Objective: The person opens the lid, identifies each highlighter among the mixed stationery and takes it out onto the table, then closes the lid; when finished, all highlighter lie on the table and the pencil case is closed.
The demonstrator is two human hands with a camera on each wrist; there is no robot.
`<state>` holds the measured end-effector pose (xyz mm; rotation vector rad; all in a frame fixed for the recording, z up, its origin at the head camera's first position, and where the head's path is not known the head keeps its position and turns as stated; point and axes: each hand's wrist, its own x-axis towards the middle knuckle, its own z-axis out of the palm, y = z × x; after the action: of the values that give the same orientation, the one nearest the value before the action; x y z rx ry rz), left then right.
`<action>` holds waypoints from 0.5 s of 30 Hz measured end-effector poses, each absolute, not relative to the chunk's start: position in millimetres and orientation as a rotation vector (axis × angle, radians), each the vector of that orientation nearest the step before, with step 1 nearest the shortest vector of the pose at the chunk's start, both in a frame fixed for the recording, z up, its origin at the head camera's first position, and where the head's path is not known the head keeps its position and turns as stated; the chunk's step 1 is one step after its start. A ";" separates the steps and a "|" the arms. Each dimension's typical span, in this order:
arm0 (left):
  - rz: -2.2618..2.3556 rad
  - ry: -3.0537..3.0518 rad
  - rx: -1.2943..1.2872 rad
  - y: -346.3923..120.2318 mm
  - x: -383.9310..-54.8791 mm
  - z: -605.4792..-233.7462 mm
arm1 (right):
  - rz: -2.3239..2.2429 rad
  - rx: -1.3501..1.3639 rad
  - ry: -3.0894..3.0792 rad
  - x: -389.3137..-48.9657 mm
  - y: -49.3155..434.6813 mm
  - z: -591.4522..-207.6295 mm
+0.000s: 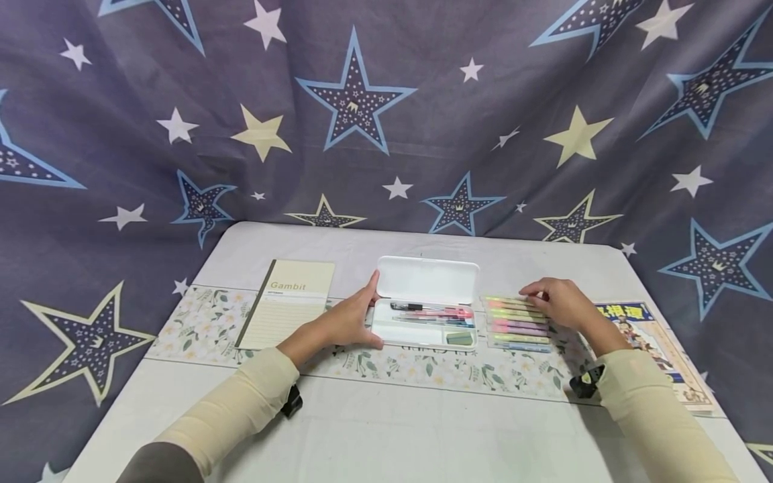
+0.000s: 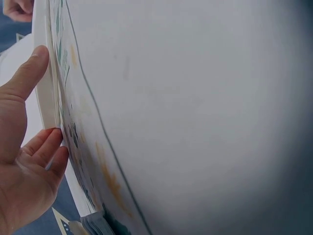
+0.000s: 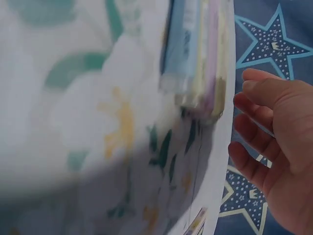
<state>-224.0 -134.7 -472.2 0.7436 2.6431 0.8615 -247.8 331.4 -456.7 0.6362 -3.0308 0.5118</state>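
Note:
A white pencil case (image 1: 417, 335) lies with its lid (image 1: 427, 280) raised, pens (image 1: 431, 312) and a green eraser-like block (image 1: 459, 338) inside. At its left end is my left hand (image 1: 347, 320), thumb by the near corner and fingers by the hinge side. The left wrist view shows the left hand (image 2: 24, 132) with thumb and fingertips spread along the case's side. A row of pastel highlighters (image 1: 519, 325) in a clear holder lies right of the case. My right hand (image 1: 561, 303) hovers at their far right corner, fingers loosely bent, nothing between them in the right wrist view.
A Gambit notebook (image 1: 286, 302) lies left of the case. On the right, a colourful book (image 1: 655, 349) sits partly under the right forearm. A floral strip (image 1: 368, 362) runs across the white table (image 1: 417, 429), and a star-patterned cloth (image 1: 386, 168) hangs behind.

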 end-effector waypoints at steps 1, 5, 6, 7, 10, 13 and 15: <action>0.858 2.645 0.742 -134.8 -224.1 -472.3 | 0.522 0.647 -3.015 -247.6 329.3 -456.0; 0.859 2.643 0.735 -135.1 -224.6 -472.9 | 0.583 0.654 -2.969 -247.0 317.9 -454.5; 0.858 2.643 0.734 -135.0 -224.6 -473.0 | 0.595 0.644 -2.966 -246.7 314.7 -454.2; 0.859 2.642 0.733 -134.9 -224.5 -472.9 | 0.612 0.638 -2.964 -246.6 311.2 -453.6; 0.863 2.637 0.731 -134.4 -223.8 -472.0 | 0.645 0.614 -2.960 -246.8 301.0 -452.0; 0.862 2.637 0.731 -133.8 -222.9 -470.9 | 0.665 0.612 -2.943 -247.5 290.7 -448.8; 0.859 2.640 0.731 -133.7 -222.6 -470.5 | 0.673 0.604 -2.929 -248.3 284.0 -446.4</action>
<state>-222.6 -133.7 -470.5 0.7311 2.6401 0.8586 -248.3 284.0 -446.4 0.6040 -2.9294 0.6734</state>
